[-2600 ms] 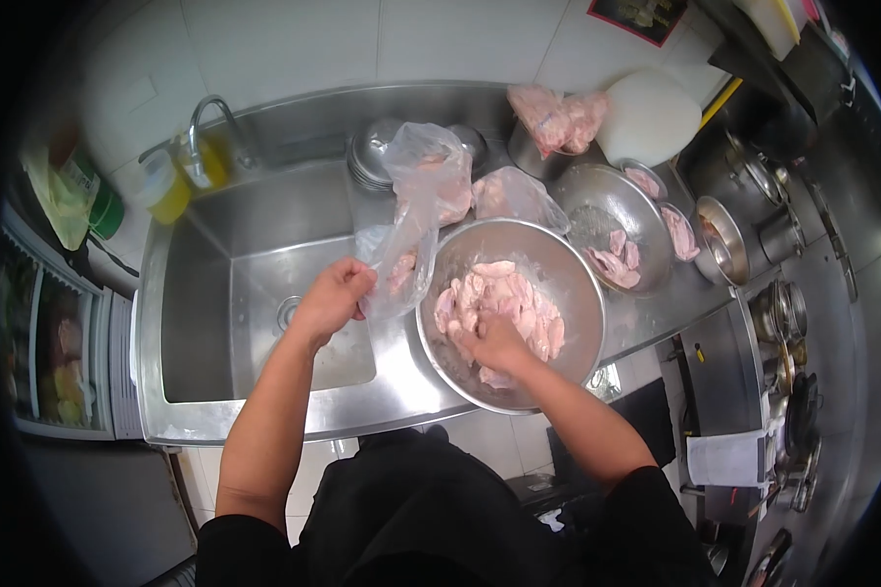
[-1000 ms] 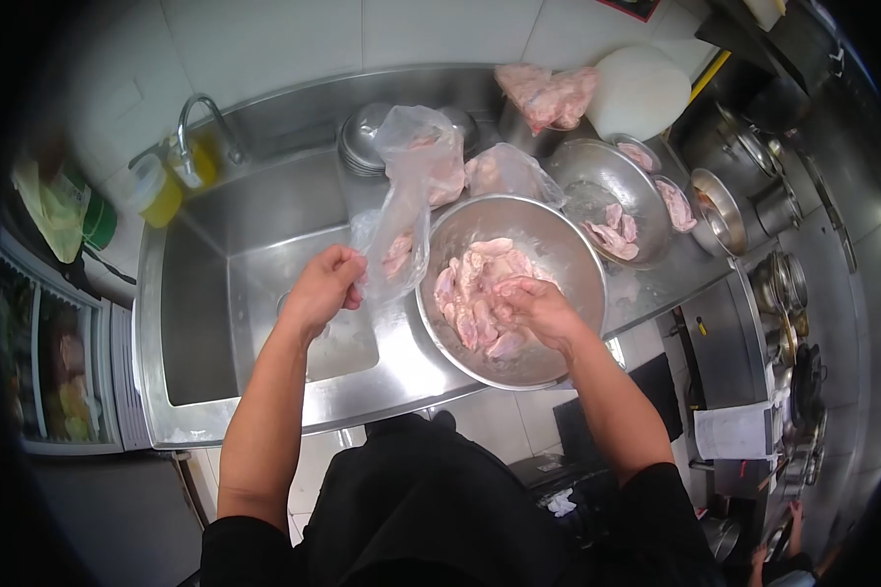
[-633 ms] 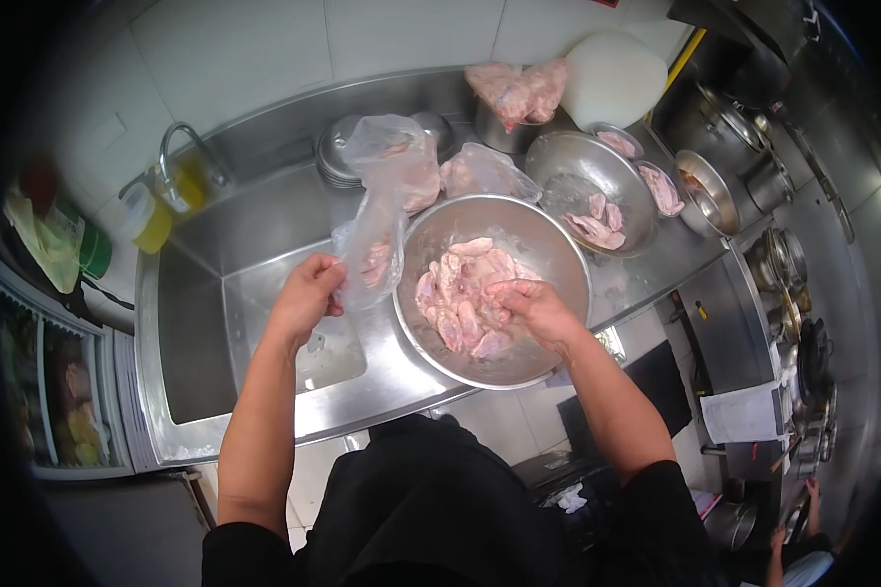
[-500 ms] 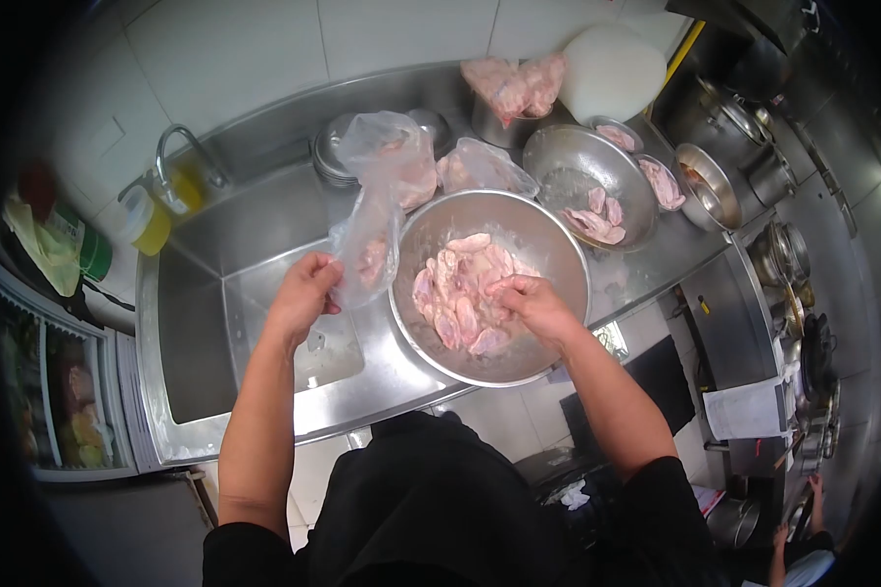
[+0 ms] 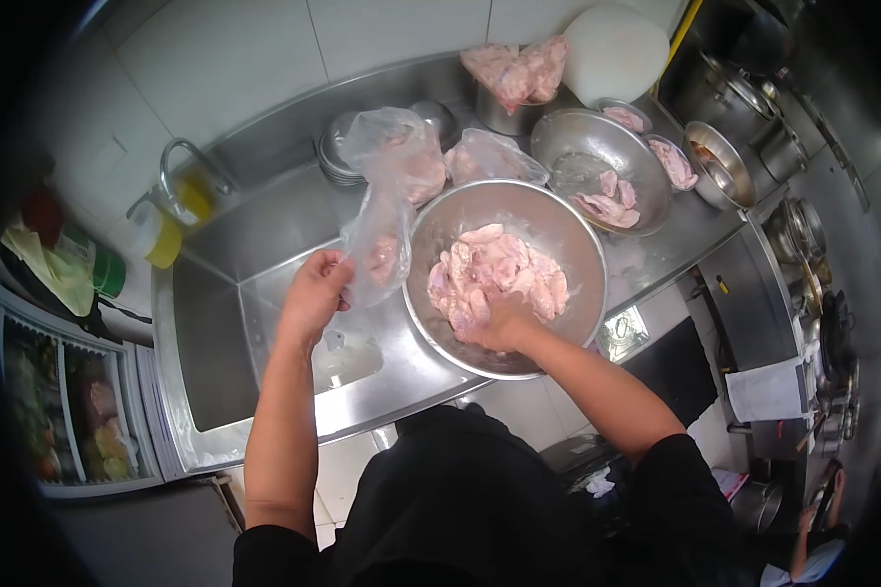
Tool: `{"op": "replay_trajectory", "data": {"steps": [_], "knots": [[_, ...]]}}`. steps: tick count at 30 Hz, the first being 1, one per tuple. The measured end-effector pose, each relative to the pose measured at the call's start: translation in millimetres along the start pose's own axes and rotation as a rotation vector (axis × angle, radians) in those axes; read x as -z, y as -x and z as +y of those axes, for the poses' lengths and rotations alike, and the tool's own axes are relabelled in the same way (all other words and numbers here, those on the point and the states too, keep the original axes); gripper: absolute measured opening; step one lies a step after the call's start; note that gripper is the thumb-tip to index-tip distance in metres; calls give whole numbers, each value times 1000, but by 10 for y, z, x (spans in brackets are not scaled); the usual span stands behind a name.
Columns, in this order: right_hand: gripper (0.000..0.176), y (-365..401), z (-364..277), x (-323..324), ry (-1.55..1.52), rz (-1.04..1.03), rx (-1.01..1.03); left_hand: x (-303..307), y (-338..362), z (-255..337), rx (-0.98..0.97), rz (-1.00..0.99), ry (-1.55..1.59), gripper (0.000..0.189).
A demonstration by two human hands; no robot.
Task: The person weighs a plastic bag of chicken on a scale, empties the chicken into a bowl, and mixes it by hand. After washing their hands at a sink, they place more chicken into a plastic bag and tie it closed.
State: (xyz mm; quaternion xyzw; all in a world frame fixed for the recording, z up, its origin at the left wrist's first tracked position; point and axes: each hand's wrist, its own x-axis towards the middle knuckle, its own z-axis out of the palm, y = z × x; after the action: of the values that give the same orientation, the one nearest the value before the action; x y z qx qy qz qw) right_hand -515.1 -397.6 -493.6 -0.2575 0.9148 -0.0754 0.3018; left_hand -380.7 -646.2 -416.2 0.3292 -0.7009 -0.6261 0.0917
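My left hand (image 5: 316, 291) pinches the edge of a clear plastic bag (image 5: 377, 240), which hangs down with pale raw chicken pieces inside. Beside it, on the counter next to the sink, sits a large steel bowl (image 5: 585, 245). A heap of raw chicken pieces (image 5: 499, 259), looking like wings, lies in this bowl. My right hand (image 5: 507, 323) is down in the near side of the heap. Its fingers are buried among the pieces, so their grip is hidden.
The sink basin (image 5: 264, 323) and faucet (image 5: 171, 176) lie left. Behind stand another bag of chicken (image 5: 489, 161), a bagged heap (image 5: 519, 73) on a pot, and a steel bowl (image 5: 646, 166) with a few pieces. Stacked lids (image 5: 338, 147) stand behind the bag.
My right hand has moved down and left, deeper into the chicken in the bowl. My left hand still holds the bag. The whole view has shifted slightly.
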Motion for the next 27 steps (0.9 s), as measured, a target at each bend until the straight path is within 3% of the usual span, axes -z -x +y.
{"op": "replay_trajectory", "data": {"steps": [2, 8, 14, 17, 20, 23, 26, 27], "knots": [[109, -211, 15, -202, -25, 31, -23, -12, -27, -9, -16, 6, -20, 26], [92, -30, -314, -143, -176, 136, -216, -27, -93, -29, -51, -32, -30, 25], [75, -28, -158, -66, 2, 25, -144, 109, -175, -154, -33, -62, -140, 29], [73, -81, -7, -10, -138, -190, 137, 85, -166, -126, -9, -33, -144, 35], [71, -16, -20, 153, -346, -308, 206, 52, -171, 0, -43, -35, -140, 42], [66, 28, -90, 265, -484, -455, 137, 69, -210, 3, -80, -69, -142, 45], [66, -179, -54, 51, -435, -302, 349, 110, -261, -19, -74, -79, -136, 44], [65, -156, -129, 116, -400, -330, 319, 113, -298, -69, -77, -85, -133, 44]]}}
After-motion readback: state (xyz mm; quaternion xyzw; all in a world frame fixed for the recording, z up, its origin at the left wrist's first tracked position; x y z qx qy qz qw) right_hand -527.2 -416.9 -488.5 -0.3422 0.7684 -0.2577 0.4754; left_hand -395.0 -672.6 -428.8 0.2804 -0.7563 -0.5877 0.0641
